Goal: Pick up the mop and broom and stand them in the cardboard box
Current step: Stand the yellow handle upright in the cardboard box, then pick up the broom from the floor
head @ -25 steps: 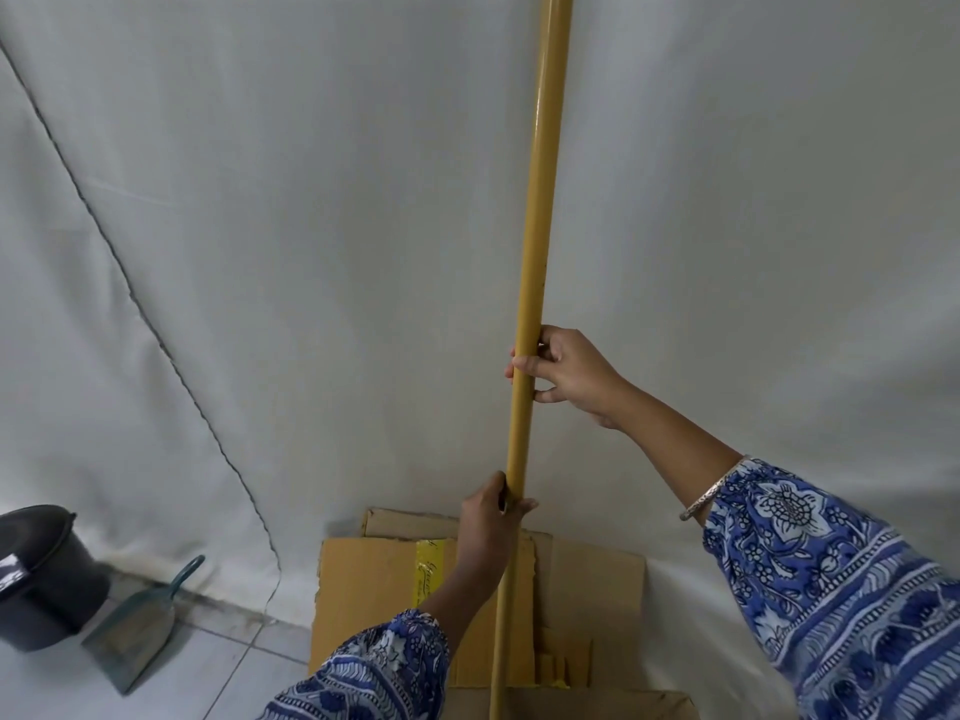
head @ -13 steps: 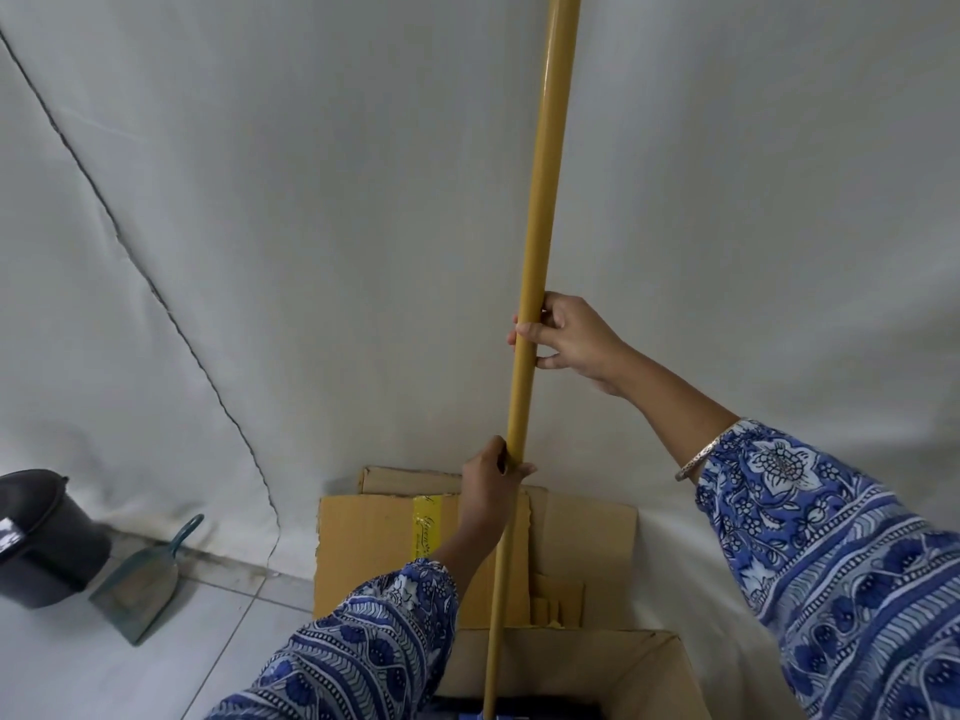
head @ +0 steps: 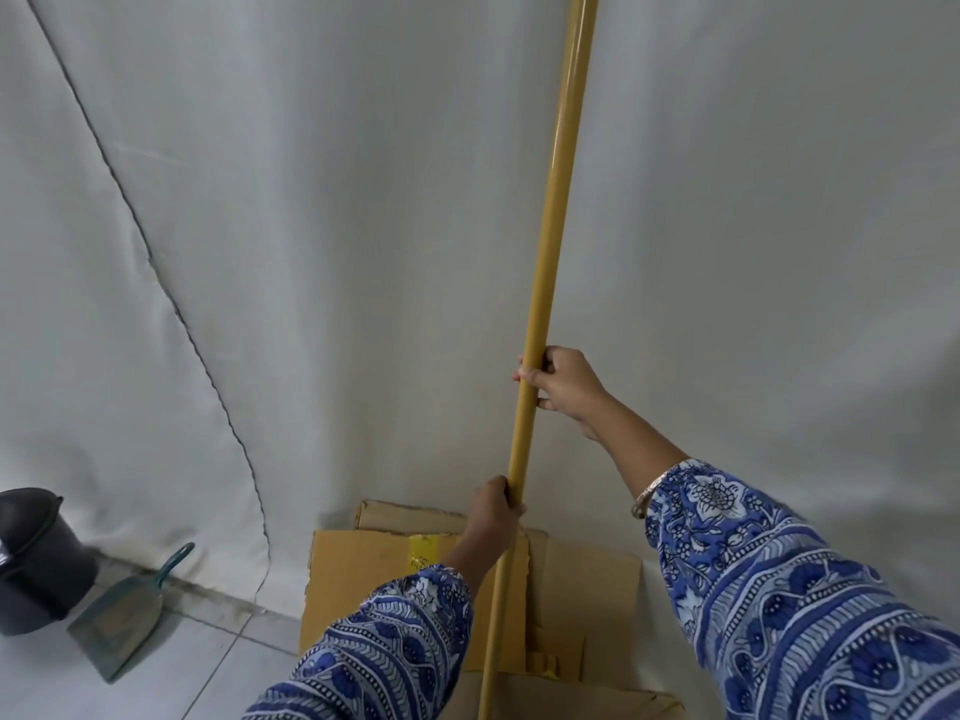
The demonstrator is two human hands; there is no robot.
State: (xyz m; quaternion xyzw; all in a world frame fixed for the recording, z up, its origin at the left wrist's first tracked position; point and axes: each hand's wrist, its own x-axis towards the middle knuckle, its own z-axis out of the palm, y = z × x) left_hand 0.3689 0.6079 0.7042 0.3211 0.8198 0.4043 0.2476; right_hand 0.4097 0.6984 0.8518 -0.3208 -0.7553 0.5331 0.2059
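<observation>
A long yellow handle (head: 556, 189) stands almost upright through the middle of the view, running from the top edge down into the cardboard box (head: 587, 605) at the bottom centre. Its lower end and head are hidden, so whether it is the mop or the broom cannot be told. My right hand (head: 563, 389) grips the handle higher up. My left hand (head: 493, 517) grips it lower, just above the box's raised back flaps. Both sleeves are blue patterned cloth.
A white cloth backdrop (head: 311, 252) hangs right behind the box. On the tiled floor at the left lie a teal dustpan (head: 122, 623) and a dark lidded bin (head: 34, 558).
The view has tilted up and then partly back down. Both hands have kept their grip on the yellow handle, which stays upright over the box.
</observation>
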